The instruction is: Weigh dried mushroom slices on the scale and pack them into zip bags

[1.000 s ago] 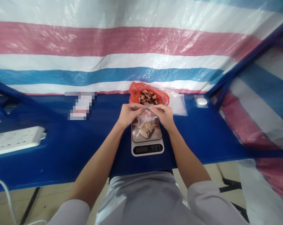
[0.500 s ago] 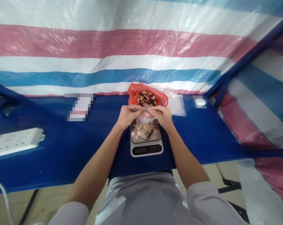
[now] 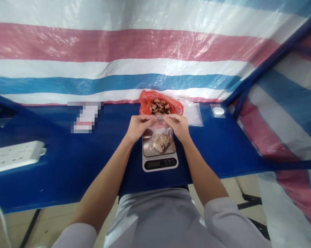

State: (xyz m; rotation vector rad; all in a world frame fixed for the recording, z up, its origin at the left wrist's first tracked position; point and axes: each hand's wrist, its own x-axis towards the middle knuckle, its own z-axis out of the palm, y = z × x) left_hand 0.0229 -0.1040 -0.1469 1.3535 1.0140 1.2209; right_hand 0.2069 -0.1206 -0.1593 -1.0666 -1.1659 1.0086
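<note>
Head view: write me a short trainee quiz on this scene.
1. True or false: the left hand and the right hand both pinch the top edge of the clear plastic bag.
2. What lies directly beneath that bag? A) a digital kitchen scale B) a white power strip C) bare floor
3. What colour is the plastic bag of brown pieces beyond the scale?

Key: 1 true; 2 A; 3 orange-red

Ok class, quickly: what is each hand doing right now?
Left hand: closed, pinching the top edge of the clear plastic bag.
Right hand: closed, pinching that bag's top edge on the other side.
</note>
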